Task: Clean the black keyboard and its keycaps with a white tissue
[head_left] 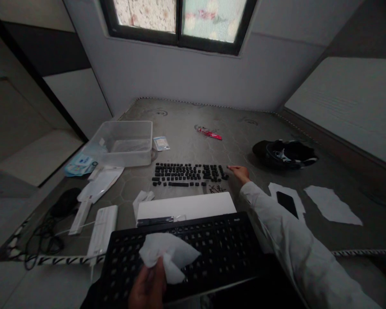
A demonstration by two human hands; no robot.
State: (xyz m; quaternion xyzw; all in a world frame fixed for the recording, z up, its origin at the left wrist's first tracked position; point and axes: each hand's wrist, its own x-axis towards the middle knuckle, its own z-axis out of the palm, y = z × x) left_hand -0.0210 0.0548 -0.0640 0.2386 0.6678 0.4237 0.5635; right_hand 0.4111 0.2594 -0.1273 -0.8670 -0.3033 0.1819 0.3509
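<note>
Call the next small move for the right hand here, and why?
Probably pinch one of the loose keycaps at the rows' right end. The right hand already reaches that end, fingers out and apparently empty, while the left hand holds a white wipe over the stripped keyboard frame.

I see a dim room, lit only by daylight through a window [180, 21] high in the far wall [186, 73]; its frame is dark and its two panes are ribbed and cloudy, so nothing outside reads clearly; the wall below is plain pale grey; a grey quilted mattress [241, 122] fills the middle, its corded edge running along that wall; on the left a dark diagonal strip [35, 73] divides pale panels; on the right a white ribbed panel [350, 98] slopes away above a dark border; pale floor tiles [25, 283] show at lower left.
</note>
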